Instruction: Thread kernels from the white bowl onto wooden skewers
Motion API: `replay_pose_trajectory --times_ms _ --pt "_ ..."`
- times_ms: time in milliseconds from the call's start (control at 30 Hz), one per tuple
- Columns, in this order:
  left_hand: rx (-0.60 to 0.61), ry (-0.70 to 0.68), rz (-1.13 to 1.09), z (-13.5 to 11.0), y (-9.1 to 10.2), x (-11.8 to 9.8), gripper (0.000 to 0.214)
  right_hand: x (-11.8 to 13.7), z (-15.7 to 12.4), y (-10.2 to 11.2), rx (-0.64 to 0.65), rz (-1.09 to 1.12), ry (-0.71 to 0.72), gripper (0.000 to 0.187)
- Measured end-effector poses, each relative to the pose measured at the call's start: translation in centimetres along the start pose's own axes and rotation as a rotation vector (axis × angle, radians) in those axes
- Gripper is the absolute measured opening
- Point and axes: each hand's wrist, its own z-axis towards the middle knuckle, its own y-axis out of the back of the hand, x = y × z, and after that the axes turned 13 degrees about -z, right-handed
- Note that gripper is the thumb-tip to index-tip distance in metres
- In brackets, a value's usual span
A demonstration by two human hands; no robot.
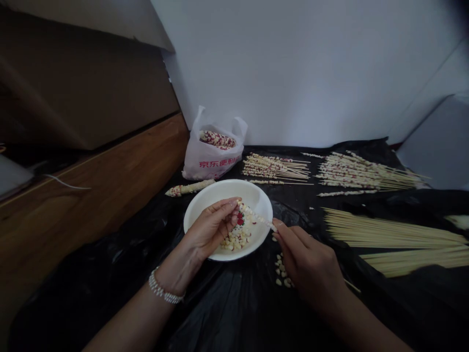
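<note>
Above a white bowl (191,210), both hands meet at a skewer threaded with corn kernels (256,215). My right hand (311,259) is closed round the skewer, and its bare stick end shows below the hand. At the other end, the thumb and fingers of my left hand (212,222) pinch a pale corn kernel at the tip. Loose kernels (236,240), cream with some dark red, lie in the bowl, partly behind my left hand. More pale kernels (280,271) lie on the black plastic sheet beside my right hand.
Behind the bowl stands a white plastic bag (212,164) with corn cobs; a partly stripped cob (188,188) lies before it. Filled skewers form two piles (274,168), (351,171). Bare sticks (388,232) lie at right. A white wall (293,73) rises behind.
</note>
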Motion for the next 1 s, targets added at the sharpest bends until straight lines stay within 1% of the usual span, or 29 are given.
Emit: replay_pose_trajectory --times_ms 167,200,300,367,533,633,733,900,1000 --pt "-0.051 0.093 -0.182 0.1 0.0 -0.8 0.02 -0.1 0.1 -0.1 -0.014 -0.026 -0.006 0.028" --pt "-0.062 0.097 -0.19 0.1 0.0 -0.9 0.023 -0.1 0.1 -0.1 -0.012 -0.028 -0.004 0.028" --pt "-0.091 0.068 -0.17 0.0 0.0 -0.9 0.047 -0.1 0.0 -0.1 -0.008 -0.029 0.0 0.027" --pt "-0.103 0.049 -0.145 -0.1 -0.1 -0.8 0.051 -0.1 0.0 0.0 -0.004 -0.025 -0.001 0.027" --pt "-0.112 0.052 -0.124 0.0 -0.3 -0.5 0.039 0.0 0.0 0.0 0.013 -0.034 -0.007 0.028" --pt "-0.141 0.048 -0.177 0.2 -0.1 -0.7 0.031 0.0 0.0 0.1 0.018 -0.02 -0.009 0.028" --pt "-0.137 0.085 -0.226 0.4 0.2 -0.8 0.025 0.0 0.1 0.1 0.017 -0.005 -0.003 0.028" --pt "-0.053 0.103 -0.256 0.2 0.5 -1.1 0.026 0.0 0.1 0.2 0.007 0.003 0.004 0.028" --pt "-0.041 0.136 -0.259 0.1 0.3 -1.2 0.033 0.0 0.1 0.1 0.009 -0.003 0.004 0.028"
